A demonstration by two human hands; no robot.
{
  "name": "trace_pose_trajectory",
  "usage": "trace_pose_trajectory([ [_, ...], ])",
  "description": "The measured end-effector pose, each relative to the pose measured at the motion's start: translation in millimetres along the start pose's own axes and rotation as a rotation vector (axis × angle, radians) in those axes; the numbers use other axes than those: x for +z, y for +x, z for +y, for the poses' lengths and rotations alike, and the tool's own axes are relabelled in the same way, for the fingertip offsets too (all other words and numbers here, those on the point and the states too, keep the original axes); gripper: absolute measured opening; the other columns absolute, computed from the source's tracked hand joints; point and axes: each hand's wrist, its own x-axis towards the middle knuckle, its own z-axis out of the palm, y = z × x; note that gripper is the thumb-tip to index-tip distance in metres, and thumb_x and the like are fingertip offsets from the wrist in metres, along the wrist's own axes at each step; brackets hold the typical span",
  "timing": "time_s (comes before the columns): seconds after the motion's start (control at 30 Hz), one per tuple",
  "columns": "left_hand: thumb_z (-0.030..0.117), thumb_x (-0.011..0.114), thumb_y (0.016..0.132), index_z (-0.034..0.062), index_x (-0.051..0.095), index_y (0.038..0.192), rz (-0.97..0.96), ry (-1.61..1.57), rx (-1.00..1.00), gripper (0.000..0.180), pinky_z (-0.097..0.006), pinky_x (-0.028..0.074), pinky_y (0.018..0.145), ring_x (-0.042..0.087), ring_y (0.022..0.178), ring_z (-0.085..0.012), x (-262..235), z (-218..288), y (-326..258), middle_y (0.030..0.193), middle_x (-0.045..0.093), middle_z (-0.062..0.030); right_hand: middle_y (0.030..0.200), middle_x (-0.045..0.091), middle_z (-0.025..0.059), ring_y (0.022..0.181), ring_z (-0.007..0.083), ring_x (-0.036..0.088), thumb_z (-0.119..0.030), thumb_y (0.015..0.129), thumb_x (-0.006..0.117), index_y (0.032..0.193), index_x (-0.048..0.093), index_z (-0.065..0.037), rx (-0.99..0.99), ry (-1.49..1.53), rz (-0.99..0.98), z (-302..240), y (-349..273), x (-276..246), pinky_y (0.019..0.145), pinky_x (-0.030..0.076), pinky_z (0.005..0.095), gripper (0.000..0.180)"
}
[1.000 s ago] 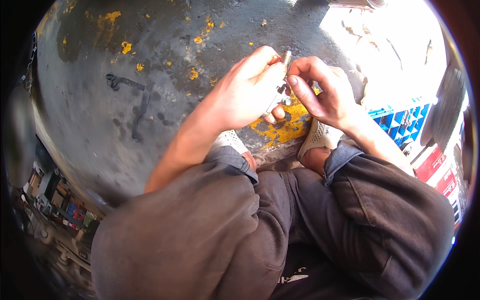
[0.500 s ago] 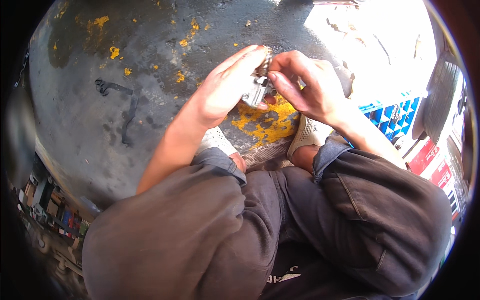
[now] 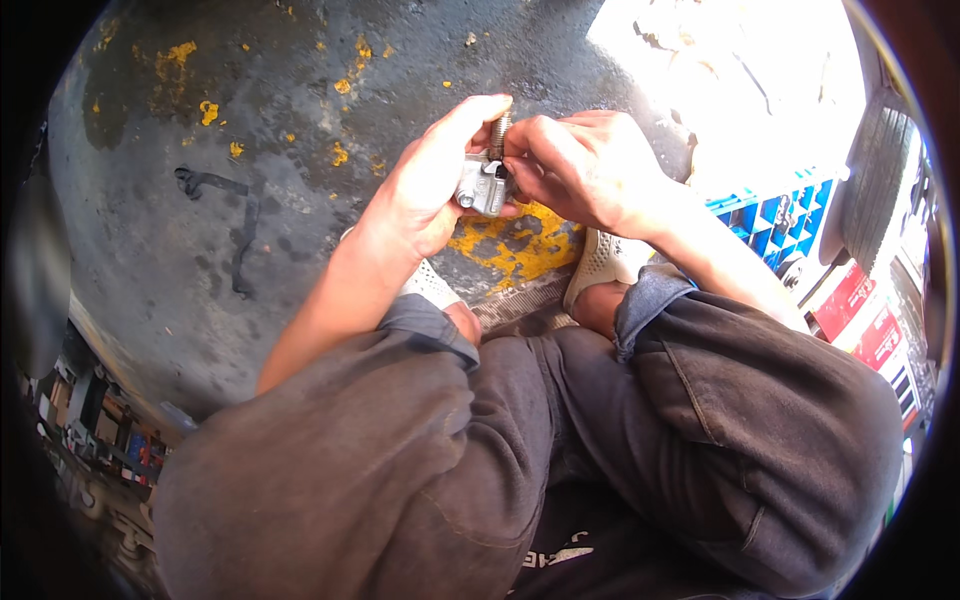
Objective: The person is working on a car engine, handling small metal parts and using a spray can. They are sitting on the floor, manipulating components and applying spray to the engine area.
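Note:
My left hand (image 3: 425, 180) is wrapped around a small silver cast-metal part (image 3: 482, 190), held over the floor in front of my shoes. From its upper end rises a ribbed metal rod (image 3: 500, 132), either threaded or wound with a spring; I cannot tell which. The left fingertips reach the rod's top. My right hand (image 3: 590, 165) is closed, thumb and forefinger pinched together against the part's right side, where the rod meets the body. Whatever lies between those fingertips is hidden.
A dark strap (image 3: 245, 220) lies on the stained grey floor (image 3: 140, 270) to the left. At the right are a blue plastic crate (image 3: 790, 215), a tyre (image 3: 880, 180) and red-and-white boxes (image 3: 858, 315). Cluttered metal items (image 3: 120, 450) fill the lower left edge.
Both hands and the metal part have shifted slightly left in the picture, as has the floor. The right fingers have curled in closer against the part.

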Motion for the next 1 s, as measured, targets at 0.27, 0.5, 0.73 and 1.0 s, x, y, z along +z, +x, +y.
trace_pose_trajectory([
  [0.27,0.037,0.050,0.099,0.0045,0.064,0.104,0.083,-0.001,0.044,0.036,-0.034,0.055,0.062,0.067,0.072,-0.0184,2,-7,-1,0.090,0.069,-0.0084,0.073,0.062,0.0076,0.067,0.0317,0.065,-0.021,0.087,0.061,0.090,0.051,-0.008,-0.026,-0.116,-0.199,6,0,-4,0.059,0.051,0.0428,0.017],
  [0.5,0.032,0.046,0.100,0.0030,0.064,0.102,-0.105,-0.014,-0.025,0.034,-0.032,0.054,0.065,0.066,0.075,-0.0178,-8,-12,6,0.090,0.068,-0.0088,0.073,0.061,0.0079,0.067,0.0318,0.065,-0.020,0.086,0.063,0.089,0.050,-0.008,-0.135,-0.079,-0.134,12,0,-5,0.058,0.052,0.0433,0.018],
  [0.73,0.042,0.053,0.100,0.0081,0.064,0.104,0.161,0.065,0.197,0.035,-0.031,0.053,0.065,0.063,0.078,-0.0130,2,-21,6,0.093,0.066,-0.0021,0.077,0.063,0.0098,0.070,0.0325,0.066,-0.016,0.088,0.067,0.099,0.054,-0.008,0.023,-0.043,-0.040,14,-4,4,0.058,0.053,0.0406,0.018],
  [1.0,0.039,0.053,0.099,0.0093,0.063,0.095,0.155,0.026,0.201,0.032,-0.030,0.053,0.064,0.063,0.075,-0.0133,-5,-21,13,0.086,0.065,-0.0021,0.079,0.067,0.0108,0.071,0.0290,0.069,-0.014,0.089,0.070,0.100,0.061,-0.006,0.120,0.014,-0.024,9,-8,6,0.062,0.054,0.0375,0.016],
])
